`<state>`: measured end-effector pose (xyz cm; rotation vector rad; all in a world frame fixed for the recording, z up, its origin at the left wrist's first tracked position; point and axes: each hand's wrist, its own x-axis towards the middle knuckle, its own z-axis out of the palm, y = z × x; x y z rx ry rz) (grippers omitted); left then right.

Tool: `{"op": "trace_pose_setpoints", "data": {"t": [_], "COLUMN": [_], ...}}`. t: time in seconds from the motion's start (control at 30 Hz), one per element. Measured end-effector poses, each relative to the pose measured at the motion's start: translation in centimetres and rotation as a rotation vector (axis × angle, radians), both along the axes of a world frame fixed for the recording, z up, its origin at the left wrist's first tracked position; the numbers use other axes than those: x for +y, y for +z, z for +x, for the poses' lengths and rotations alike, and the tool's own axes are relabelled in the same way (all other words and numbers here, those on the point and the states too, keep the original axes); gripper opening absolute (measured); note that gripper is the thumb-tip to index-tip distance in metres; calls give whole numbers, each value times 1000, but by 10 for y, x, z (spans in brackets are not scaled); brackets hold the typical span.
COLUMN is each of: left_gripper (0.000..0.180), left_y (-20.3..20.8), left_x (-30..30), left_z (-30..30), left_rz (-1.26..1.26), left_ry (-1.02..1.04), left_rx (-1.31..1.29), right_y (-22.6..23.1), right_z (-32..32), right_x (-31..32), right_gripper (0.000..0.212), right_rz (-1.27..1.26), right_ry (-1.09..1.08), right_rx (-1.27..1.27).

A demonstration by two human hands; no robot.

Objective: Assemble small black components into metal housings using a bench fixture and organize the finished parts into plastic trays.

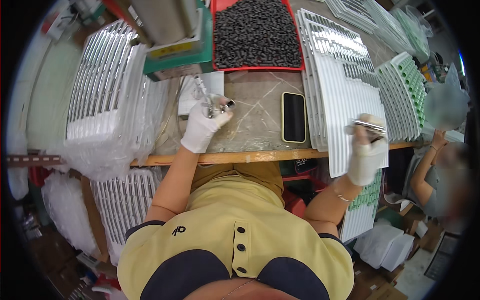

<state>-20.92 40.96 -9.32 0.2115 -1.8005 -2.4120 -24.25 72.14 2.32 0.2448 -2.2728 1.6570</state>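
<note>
Grey marbled tabletop (255,135) fills the middle of the frame, and at the right white ribbed trays (345,105) overlap, one jutting past the table edge, so I should keep my forearm from bumping it. A red bin (265,68) of black pieces (255,35) sits at top centre. My right hand (364,157), right of centre, is closed around shiny tubes (370,128) in front of those trays; an even grip should keep them parallel. My left hand (202,125) grips a small metal part (224,106) left of centre, its full shape unclear; light fingertip pressure seems best.
</note>
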Motion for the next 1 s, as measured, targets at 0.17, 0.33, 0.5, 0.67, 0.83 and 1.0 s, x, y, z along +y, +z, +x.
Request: {"op": "trace_pose_setpoints", "data": {"t": [0.17,0.33,0.5,0.67,0.83,1.0], "left_gripper": [21,20,20,22,23,26], "left_y": [9,15,11,10,4,-6], "left_x": [-14,-31,-36,-27,-21,-13], "left_z": [32,55,58,54,48,37], "left_rz": [-371,-215,-172,-180,-193,-194], "left_ry": [54,96,74,38,118,98], "left_rx": [67,1,30,26,-19,68], "right_y": [-24,-42,-52,-41,-41,-63], "right_z": [11,20,24,29,24,15], "right_x": [-114,-159,-169,-171,-174,-173], "right_gripper": [19,22,24,22,17,27], "right_rz": [189,133,-11,160,595,479], "right_ry": [237,433,514,588,486,494], "right_rx": [-52,15,-74,9,217,205]}}
